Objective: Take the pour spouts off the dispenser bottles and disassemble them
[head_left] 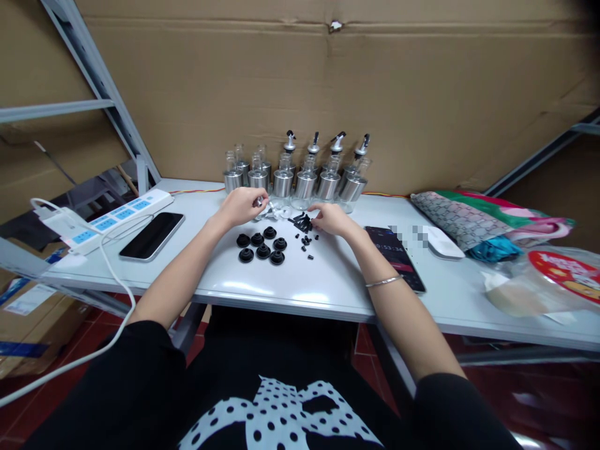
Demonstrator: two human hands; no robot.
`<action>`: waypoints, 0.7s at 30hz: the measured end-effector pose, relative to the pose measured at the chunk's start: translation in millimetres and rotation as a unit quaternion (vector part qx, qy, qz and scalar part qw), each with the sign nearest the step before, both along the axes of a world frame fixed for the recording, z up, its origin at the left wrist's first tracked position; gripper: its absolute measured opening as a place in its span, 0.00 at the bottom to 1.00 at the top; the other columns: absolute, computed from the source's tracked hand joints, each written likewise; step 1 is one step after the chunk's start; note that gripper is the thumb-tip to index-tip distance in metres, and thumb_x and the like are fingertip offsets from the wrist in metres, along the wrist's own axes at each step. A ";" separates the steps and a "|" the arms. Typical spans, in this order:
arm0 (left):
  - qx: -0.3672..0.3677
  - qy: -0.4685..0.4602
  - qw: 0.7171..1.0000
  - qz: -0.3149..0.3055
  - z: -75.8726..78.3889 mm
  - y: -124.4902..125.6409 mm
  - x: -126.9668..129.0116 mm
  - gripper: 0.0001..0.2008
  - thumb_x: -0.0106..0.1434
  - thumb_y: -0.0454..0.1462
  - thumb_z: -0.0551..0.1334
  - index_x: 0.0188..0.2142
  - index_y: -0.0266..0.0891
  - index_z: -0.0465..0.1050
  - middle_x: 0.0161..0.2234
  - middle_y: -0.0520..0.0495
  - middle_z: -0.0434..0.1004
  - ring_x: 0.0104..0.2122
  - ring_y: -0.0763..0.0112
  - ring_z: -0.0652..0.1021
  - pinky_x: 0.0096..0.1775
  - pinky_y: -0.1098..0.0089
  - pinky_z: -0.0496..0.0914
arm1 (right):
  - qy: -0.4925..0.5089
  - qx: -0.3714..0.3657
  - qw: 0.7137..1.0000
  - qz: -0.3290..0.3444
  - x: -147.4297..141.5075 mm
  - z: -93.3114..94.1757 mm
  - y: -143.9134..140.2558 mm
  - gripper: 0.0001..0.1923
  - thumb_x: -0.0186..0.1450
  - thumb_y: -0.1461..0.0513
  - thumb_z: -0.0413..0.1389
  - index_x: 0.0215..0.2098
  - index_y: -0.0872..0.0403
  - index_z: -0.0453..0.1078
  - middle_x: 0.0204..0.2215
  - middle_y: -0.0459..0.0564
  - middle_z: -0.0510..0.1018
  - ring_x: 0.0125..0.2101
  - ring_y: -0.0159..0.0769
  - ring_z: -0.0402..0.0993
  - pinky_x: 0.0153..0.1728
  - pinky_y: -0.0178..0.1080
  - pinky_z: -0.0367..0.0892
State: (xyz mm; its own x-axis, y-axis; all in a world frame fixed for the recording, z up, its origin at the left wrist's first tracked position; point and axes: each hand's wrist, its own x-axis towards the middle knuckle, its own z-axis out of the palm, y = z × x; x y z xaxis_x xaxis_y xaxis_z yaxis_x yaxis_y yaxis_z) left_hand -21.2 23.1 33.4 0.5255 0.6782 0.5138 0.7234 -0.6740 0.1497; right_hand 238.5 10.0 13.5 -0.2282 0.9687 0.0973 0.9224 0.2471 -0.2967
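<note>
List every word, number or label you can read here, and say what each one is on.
"0:53:34", roughly, in faint digits: on the screen of the phone by the right hand; the last digits are uncertain.
Red round label on the plastic bag: it carries print, too blurred to read.
Power strip: blue socket markings, no legible text.
Dark phone near the left hand: blank screen.

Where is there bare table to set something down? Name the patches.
Bare patches on the table: the front strip between the black caps and the near edge; also between the left phone and the caps. Crowded: the back row of bottles, and the small black pieces between the left hand and right hand.
</note>
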 end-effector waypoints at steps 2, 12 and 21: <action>-0.001 0.000 1.000 0.002 -0.2 -0.1 0.2 0.11 0.61 0.38 0.54 0.34 0.38 0.74 0.26 0.48 0.76 0.26 0.71 0.73 0.30 0.73 0.63 | 0.007 0.017 1.000 0.005 1.8 0.8 0.8 0.18 0.60 0.69 0.54 0.49 0.57 0.72 0.29 0.49 0.80 0.33 0.36 0.75 0.41 0.35 0.65; 0.000 -0.001 1.000 -0.004 -1.0 -0.6 0.9 0.10 0.61 0.38 0.54 0.33 0.38 0.74 0.25 0.49 0.76 0.25 0.72 0.73 0.29 0.73 0.63 | -0.048 0.081 0.993 0.073 -17.5 -8.6 -1.0 0.10 0.64 0.60 0.56 0.39 0.53 0.78 0.36 0.53 0.76 0.40 0.41 0.68 0.40 0.37 0.60; -0.004 0.005 1.000 0.000 0.0 -1.3 1.1 0.10 0.61 0.37 0.54 0.34 0.37 0.74 0.26 0.48 0.77 0.26 0.71 0.74 0.30 0.72 0.63 | -0.064 0.089 0.991 0.069 -16.1 -6.9 -0.9 0.10 0.64 0.64 0.54 0.37 0.53 0.78 0.37 0.53 0.77 0.41 0.42 0.69 0.39 0.38 0.60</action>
State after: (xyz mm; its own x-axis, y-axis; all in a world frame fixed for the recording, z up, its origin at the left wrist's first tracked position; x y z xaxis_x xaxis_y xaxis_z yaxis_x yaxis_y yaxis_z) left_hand -20.1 21.8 33.5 0.5309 0.6823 0.5025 0.7249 -0.6728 0.1477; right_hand 222.4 9.1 6.6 -0.3799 0.8971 0.2256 0.9032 0.4124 -0.1188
